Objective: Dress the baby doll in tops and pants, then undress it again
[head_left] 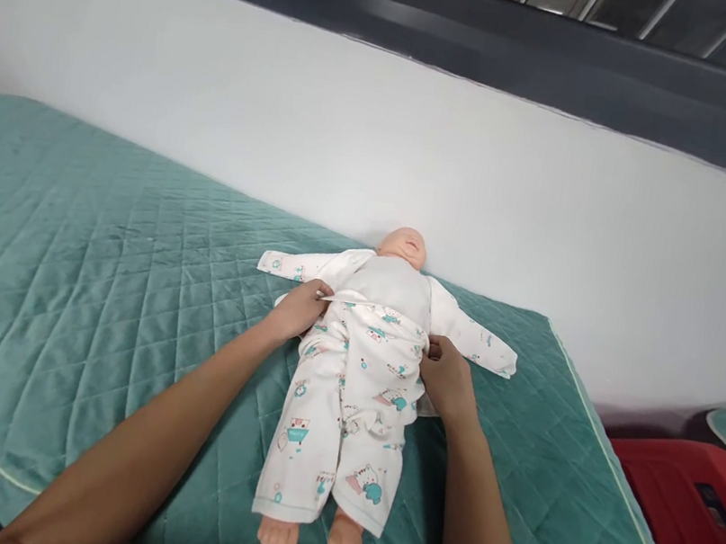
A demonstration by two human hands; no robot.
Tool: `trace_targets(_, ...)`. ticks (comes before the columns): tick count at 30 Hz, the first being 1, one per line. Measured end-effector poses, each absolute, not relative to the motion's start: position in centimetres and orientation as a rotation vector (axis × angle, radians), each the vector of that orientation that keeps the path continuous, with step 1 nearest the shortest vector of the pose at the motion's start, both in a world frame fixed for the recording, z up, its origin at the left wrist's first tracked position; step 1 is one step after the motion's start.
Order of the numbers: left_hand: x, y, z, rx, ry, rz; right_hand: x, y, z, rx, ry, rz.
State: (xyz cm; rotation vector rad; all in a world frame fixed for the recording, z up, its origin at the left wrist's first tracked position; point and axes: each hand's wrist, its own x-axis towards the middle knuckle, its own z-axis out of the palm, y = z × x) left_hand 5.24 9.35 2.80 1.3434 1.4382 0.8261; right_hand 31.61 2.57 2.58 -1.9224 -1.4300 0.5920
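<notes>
A baby doll [404, 246] lies on its back with its head toward the wall and its bare feet toward me. It wears white printed trousers [356, 407], pulled up to its belly, and a white long-sleeved top [470, 329] whose arms spread out to both sides. The front of the top lies apart, and a plain pale chest [392, 284] shows. My left hand [305, 307] pinches the trousers' waistband at the doll's side, lifting its edge slightly. On the opposite side my right hand [447, 371] grips the waistband, its fingertips partly hidden.
The doll rests on a green quilted mat [97, 269] with a pale piped edge. Behind it rises a white wall [225, 97] below a dark window frame [440, 29]. A red chair-like object [676, 501] stands beyond the mat's right edge.
</notes>
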Motion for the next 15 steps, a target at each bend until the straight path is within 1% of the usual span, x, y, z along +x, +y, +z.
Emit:
trace_targets(4, 5.0, 8.8, 3.9, 1.255, 1.365, 0.728, 31.6, 2.5, 2.2, -1.827, -1.383, 0.719)
trace_targets(9, 4.9, 8.7, 3.9, 1.327, 1.064, 0.655, 31.4, 2.4, 1.6, -1.611, -1.280, 0.956)
trace_targets(15, 4.9, 9.4, 3.0, 1.193, 0.916, 0.724, 30.8, 2.2, 1.7, -1.323, -1.086, 1.175)
